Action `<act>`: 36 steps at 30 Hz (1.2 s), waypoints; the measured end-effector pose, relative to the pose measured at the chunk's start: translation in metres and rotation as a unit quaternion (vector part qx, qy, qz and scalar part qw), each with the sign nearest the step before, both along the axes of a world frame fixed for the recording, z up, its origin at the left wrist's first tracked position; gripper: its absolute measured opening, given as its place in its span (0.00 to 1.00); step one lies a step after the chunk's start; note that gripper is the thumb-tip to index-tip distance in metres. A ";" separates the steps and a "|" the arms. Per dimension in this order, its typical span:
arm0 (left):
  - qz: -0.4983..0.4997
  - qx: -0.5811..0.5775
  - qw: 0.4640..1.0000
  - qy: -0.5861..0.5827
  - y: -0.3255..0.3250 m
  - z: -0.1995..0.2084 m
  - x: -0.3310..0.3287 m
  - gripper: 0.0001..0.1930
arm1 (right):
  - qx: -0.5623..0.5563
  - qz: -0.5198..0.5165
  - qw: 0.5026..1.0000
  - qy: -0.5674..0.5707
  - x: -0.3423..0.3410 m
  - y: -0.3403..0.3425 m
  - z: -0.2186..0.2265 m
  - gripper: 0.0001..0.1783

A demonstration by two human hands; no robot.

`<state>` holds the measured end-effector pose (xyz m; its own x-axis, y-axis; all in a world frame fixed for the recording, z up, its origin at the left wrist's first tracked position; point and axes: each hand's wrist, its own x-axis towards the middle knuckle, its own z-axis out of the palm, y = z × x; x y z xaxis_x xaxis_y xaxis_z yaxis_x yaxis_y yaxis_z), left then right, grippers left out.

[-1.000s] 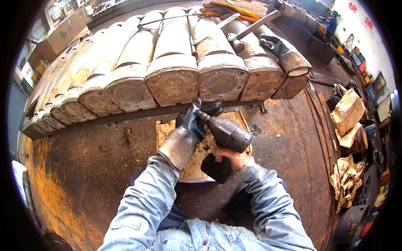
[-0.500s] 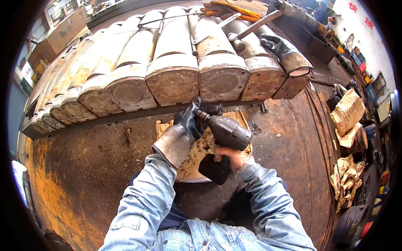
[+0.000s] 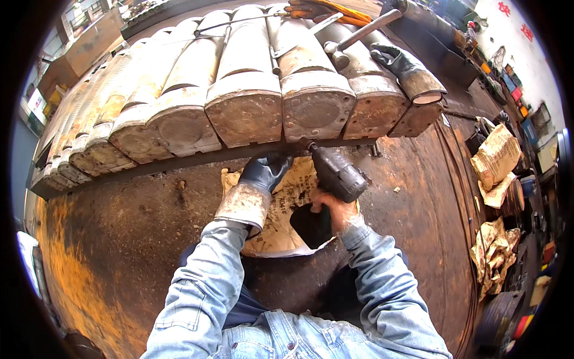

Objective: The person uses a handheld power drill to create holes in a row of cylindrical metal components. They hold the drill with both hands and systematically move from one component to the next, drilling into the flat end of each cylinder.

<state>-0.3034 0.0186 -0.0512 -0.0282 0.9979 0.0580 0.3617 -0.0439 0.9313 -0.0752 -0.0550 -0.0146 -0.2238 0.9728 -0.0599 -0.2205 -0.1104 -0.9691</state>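
My bare right hand (image 3: 336,210) is closed round the handle of a dark cordless impact wrench (image 3: 339,176). The wrench's nose points up and left, close to the lower edge of a row of rusty metal cylinders with flanged ends (image 3: 317,113). To the left of the wrench is my left hand (image 3: 263,173), in a black work glove with a pale, dirty cuff. Its fingers are curled in, and whatever they may hold is hidden. Below both hands a stained paper sack (image 3: 281,224) lies flat on the floor.
A hammer (image 3: 365,33), a long thin rod (image 3: 242,21), a black glove (image 3: 412,72) and orange gloves (image 3: 335,11) lie on the cylinders. Crumpled brown paper (image 3: 495,254) and a paper sack (image 3: 496,157) are at the right, near a white wall.
My left hand has come away from the wrench's nose, moving down and left. The wrench's nose has swung up and right, nearer the cylinder ends, still in my right hand.
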 end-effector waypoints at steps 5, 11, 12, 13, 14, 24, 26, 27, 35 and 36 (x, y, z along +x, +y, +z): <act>-0.003 0.080 0.977 0.199 -0.007 0.001 0.007 0.14 | 0.005 -0.059 0.995 -0.080 0.005 0.018 -0.019 0.05; 0.013 0.036 0.997 0.071 -0.009 -0.002 -0.004 0.15 | -0.014 -0.103 0.992 -0.076 -0.007 0.027 -0.018 0.04; 0.008 0.032 0.997 0.069 -0.008 0.000 -0.003 0.15 | -0.036 -0.096 0.994 -0.044 -0.002 0.035 -0.039 0.04; 0.007 0.025 0.997 0.068 -0.008 0.000 -0.004 0.15 | -0.060 -0.087 0.994 -0.011 -0.003 0.038 -0.048 0.04; 0.004 0.019 0.998 0.067 -0.007 0.000 -0.004 0.14 | -0.068 -0.085 0.994 -0.007 -0.001 0.039 -0.056 0.04; -0.039 -0.021 0.998 -0.036 -0.014 0.009 -0.006 0.13 | 0.109 -0.108 0.946 -0.284 -0.001 0.057 -0.111 0.09; -0.026 -0.041 0.995 -0.085 -0.019 0.012 -0.010 0.13 | 0.141 -0.103 0.928 -0.330 -0.003 0.057 -0.109 0.10; -0.021 -0.050 0.992 -0.111 -0.020 0.011 -0.010 0.13 | 0.157 -0.104 0.921 -0.340 -0.004 0.058 -0.109 0.10; -0.026 -0.079 0.990 -0.112 -0.025 0.022 -0.003 0.20 | 0.177 -0.118 0.924 -0.318 -0.013 0.060 -0.126 0.09; -0.028 -0.074 0.991 -0.105 -0.027 0.023 -0.005 0.20 | 0.193 -0.122 0.919 -0.321 -0.015 0.062 -0.129 0.09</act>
